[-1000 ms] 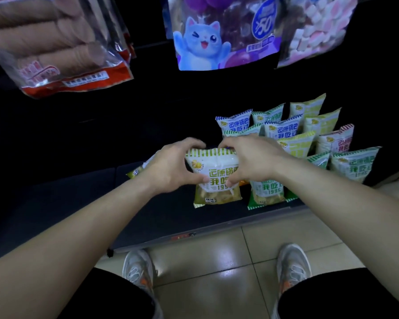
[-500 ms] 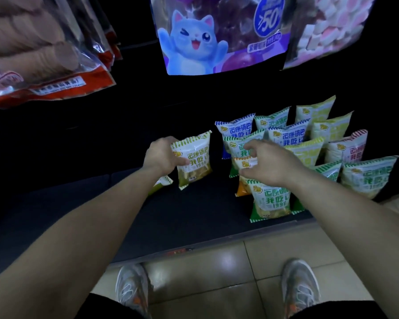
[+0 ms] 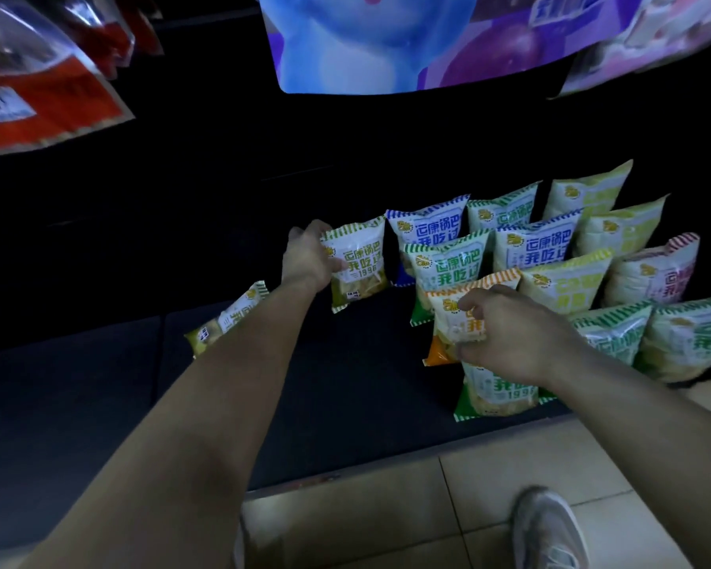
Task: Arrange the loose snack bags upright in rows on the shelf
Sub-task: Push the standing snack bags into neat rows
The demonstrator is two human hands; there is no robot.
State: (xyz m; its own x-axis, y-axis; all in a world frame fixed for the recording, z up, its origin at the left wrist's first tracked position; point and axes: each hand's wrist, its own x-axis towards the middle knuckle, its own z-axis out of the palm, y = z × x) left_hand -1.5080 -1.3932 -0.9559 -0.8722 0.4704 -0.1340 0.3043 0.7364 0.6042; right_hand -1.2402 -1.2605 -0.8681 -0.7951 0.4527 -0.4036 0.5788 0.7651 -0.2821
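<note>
Snack bags (image 3: 551, 256), standing upright in staggered rows across the right half of the dark shelf (image 3: 345, 404), printed faces toward the aisle, sealed tops up, long axes roughly vertical with a slight lean back. Front bag (image 3: 497, 392) of the nearest row at the shelf lip, green-trimmed, partly hidden under the right wrist.

Green-striped bag (image 3: 358, 262) gripped at its left edge by the left hand (image 3: 306, 260), thumb across the face, fingers behind; held upright just left of the blue bag (image 3: 427, 232) in the back row, bottom seam low over the shelf, contact not clear. Orange-topped bag (image 3: 460, 318) pinched by the right hand (image 3: 514, 334), fingers curled closed over its face, standing in the second row, tilted a little toward the left.

One loose bag (image 3: 228, 318) lying on a slant behind the left forearm, long axis running diagonally, yet to be stood up.

Probably placing the green-striped bag as the start of a new column. Best done by setting the bottom seam flat first, squaring the face to the aisle, lining the top edge with the neighbouring blue bag, then easing the grip off slowly. Worth steadying the orange-topped bag meanwhile so the row does not domino.
</note>
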